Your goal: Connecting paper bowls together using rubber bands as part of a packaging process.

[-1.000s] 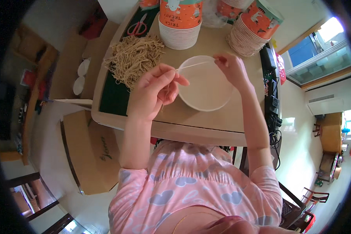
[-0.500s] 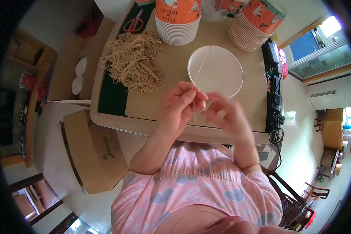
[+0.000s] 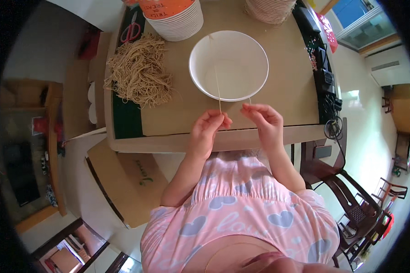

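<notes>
A white paper bucket [image 3: 239,61] stands on the table with its mouth facing up. A thin beige string [image 3: 218,86] is fixed near the bucket's far rim and runs taut across the mouth to my left hand [image 3: 204,132], pinched between thumb and fingers. Just outside the near rim, my right hand [image 3: 269,127] is closed in a pinch, with a short bit of string showing at its fingertips. A heap of cut beige strings [image 3: 139,68] lies to the left of the bucket.
Stacked orange-and-white buckets [image 3: 180,22] stand behind, with another stack [image 3: 271,9] at the back right. Red-handled scissors [image 3: 131,32] lie far left. Black power adapters and cables [image 3: 325,82] line the table's right edge. A cardboard box [image 3: 127,182] sits below left.
My hands have drawn apart, the right one moving out to the near rim. The view has shifted, and the bucket appears larger and further left.
</notes>
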Motion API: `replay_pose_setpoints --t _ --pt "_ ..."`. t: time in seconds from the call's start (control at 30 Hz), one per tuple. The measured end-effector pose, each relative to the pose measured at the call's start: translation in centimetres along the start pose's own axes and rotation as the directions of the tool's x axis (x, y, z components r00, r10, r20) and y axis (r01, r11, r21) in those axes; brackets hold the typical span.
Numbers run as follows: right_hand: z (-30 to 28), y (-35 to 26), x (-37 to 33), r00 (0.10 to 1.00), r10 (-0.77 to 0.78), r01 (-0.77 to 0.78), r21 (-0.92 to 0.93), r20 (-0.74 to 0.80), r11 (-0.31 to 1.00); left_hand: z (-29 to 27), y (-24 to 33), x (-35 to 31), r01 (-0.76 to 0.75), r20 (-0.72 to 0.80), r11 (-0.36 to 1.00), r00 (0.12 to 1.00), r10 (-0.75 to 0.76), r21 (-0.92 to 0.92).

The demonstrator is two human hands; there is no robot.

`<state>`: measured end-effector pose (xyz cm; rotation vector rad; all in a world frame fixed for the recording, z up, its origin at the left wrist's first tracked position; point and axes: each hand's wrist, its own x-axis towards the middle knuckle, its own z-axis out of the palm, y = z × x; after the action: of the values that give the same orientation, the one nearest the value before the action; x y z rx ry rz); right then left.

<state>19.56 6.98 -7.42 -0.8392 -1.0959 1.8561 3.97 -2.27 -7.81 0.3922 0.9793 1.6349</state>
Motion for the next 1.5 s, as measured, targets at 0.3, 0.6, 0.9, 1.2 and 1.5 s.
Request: replay_pose_setpoints --t 0.3,0.6,0.9,1.2,1.5 --pt "0.3 -1.1 0.0 1.000 -0.011 0.018 0.420 -0.021 0.907 0.0 0.1 0.3 -0.006 -0.038 0.979 0.999 0.014 0.204" --pt "0.1 -0.1 -1.3 0.911 0.302 -0.211 -0.311 0.281 0.927 1.0 -0.1 -0.3 -0.110 -0.040 0.946 0.991 0.128 0.305" --pt "0.0 1.9 -1.3 0.993 0.087 -0.078 -0.108 0.083 0.991 0.4 1.2 -0.4 -0.016 0.043 0.980 0.999 0.008 0.200" --pt "0.3 1.1 -1.7 0.998 0.010 -0.012 0.029 0.058 1.000 1.4 0.8 -0.6 -0.005 0.021 0.966 1.000 -0.001 0.258" --pt "1.4 2.9 -2.6 0.879 0.341 -0.322 -0.114 0.334 0.940 1.0 0.6 -1.0 -0.083 0.024 0.934 0.997 0.079 0.348"
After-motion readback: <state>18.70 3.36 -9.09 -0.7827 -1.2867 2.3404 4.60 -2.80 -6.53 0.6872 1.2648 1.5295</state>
